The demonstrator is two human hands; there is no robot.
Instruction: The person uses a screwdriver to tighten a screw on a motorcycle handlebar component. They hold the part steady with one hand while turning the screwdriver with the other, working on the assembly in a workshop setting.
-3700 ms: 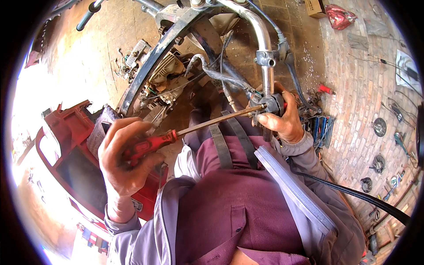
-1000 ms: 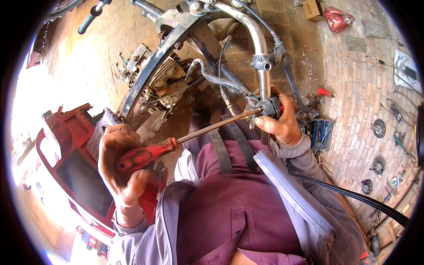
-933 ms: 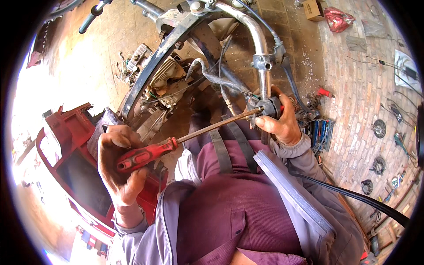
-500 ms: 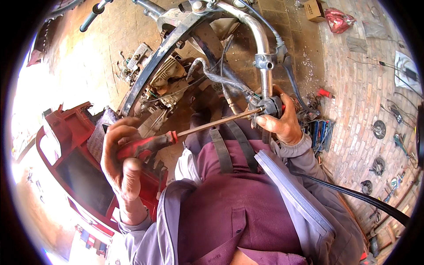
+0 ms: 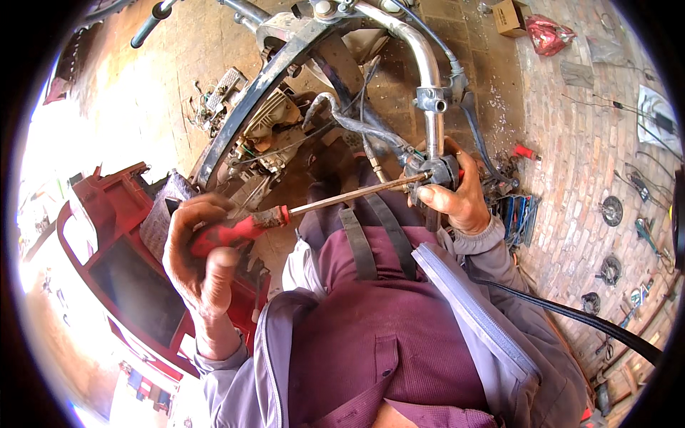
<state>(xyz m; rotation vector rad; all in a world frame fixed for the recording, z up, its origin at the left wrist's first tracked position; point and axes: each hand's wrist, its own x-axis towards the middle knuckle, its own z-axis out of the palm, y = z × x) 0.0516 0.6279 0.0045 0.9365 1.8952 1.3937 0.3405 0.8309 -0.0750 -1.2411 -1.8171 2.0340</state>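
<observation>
A long screwdriver (image 5: 241,230) with a red, grimy handle lies in my left hand (image 5: 191,274), the fingers curled around the handle and the thumb raised along its near side. Its shaft runs to the right, and the tip meets a black switch housing (image 5: 444,171) at the end of a chrome handlebar (image 5: 426,68). Wrapped about that housing is my right hand (image 5: 467,196), thumb in front and fingers behind, steadying it. Wires in a grey sleeve (image 5: 349,127) lead into the housing. The screw under the tip is too small to make out.
The dark frame (image 5: 253,89) of a motorcycle arches ahead, with an engine (image 5: 275,118) beyond it. On the left stands a red body panel (image 5: 114,221). To the right, brick paving (image 5: 564,135) carries scattered parts, a red bag (image 5: 548,34) and a cardboard box (image 5: 509,17).
The screwdriver's handle has turned in my left hand, and a dark patch shows at another place on it. My left thumb has shifted slightly up; my right hand keeps its hold.
</observation>
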